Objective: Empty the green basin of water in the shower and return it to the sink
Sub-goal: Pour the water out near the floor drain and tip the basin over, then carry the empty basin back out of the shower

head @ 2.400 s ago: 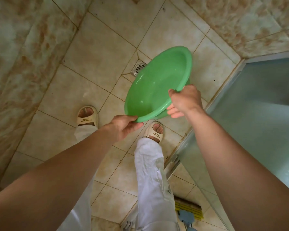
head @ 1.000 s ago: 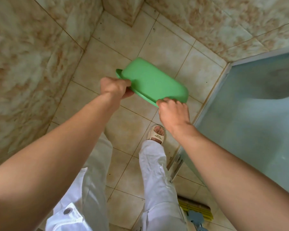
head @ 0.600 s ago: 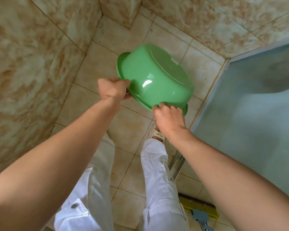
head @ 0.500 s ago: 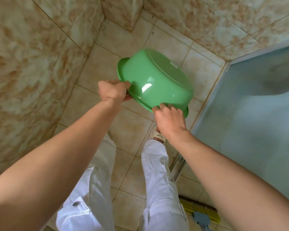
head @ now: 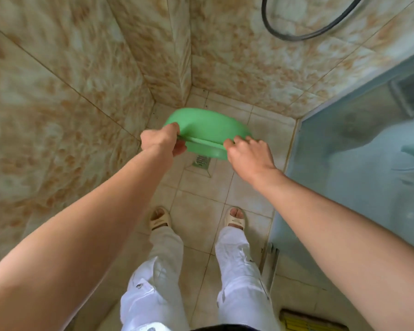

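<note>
Head view: one green basin (head: 207, 130) tipped bottom-up in air above one floor drain (head: 201, 161). Left hand (head: 161, 142) and right hand (head: 247, 154) each clamped on rim. Two sandals, two legs below.

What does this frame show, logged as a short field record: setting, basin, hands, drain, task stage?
setting: tiled shower corner, glass door on the right
basin: green basin held off the floor, tipped, underside towards the camera
left hand: grips the rim
right hand: grips the rim
drain: floor drain just below the basin
task stage: still in the shower; no sink in view
</note>
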A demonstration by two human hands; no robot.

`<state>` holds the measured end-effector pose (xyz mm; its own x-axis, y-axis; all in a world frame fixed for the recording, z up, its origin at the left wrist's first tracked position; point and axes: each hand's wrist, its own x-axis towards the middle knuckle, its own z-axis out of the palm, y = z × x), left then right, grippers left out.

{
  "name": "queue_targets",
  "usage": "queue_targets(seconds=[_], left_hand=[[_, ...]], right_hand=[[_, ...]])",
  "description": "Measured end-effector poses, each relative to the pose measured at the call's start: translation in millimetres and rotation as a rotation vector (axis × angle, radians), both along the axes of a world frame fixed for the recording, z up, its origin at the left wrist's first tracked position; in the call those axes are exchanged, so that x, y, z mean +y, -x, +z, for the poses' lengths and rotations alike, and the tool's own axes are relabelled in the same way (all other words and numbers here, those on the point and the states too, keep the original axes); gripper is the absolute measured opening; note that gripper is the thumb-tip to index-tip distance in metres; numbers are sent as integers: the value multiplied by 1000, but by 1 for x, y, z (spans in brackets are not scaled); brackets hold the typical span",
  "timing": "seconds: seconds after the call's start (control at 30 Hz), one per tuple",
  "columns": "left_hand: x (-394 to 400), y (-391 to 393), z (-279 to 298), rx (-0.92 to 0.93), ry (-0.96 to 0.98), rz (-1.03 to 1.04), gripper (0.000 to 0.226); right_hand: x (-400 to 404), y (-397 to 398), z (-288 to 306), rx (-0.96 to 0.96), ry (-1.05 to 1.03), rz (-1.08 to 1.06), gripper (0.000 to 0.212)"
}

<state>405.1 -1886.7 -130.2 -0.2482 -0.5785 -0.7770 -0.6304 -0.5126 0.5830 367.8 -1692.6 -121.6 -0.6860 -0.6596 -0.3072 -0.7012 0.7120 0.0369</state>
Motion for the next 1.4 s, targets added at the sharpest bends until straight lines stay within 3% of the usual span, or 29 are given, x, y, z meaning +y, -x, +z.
queue_targets(seconds=[0.27, 0.47, 0.53, 0.6, 0.7, 0.83, 0.97, 1.13, 1.4], left_hand=[[-8, 32, 141, 81, -21, -64, 19], [-10, 35, 220, 266, -11, -162, 19], [-14, 33, 234, 305, -2, -189, 24], [-18, 31, 239, 315, 21, -226, 30], [-22, 29, 240, 260, 126, -286, 39], [-22, 23, 241, 172, 283, -319, 46], [-17, 22, 244, 161, 252, -354, 46], [2, 28, 254, 216, 158, -385, 58], [51, 21, 262, 262, 151, -268, 32]], right_hand=[[-3, 37, 125, 85, 273, -117, 26], [23, 59, 194, 104, 606, -538, 18], [36, 64, 206, 7, 730, -694, 24], [48, 69, 216, -106, 878, -837, 34], [65, 73, 227, -207, 983, -1092, 29], [81, 76, 230, -539, 1262, -1376, 17], [95, 77, 228, -718, 1383, -1453, 13], [116, 77, 232, -792, 1419, -1439, 12], [150, 63, 229, -894, 1480, -1476, 13]])
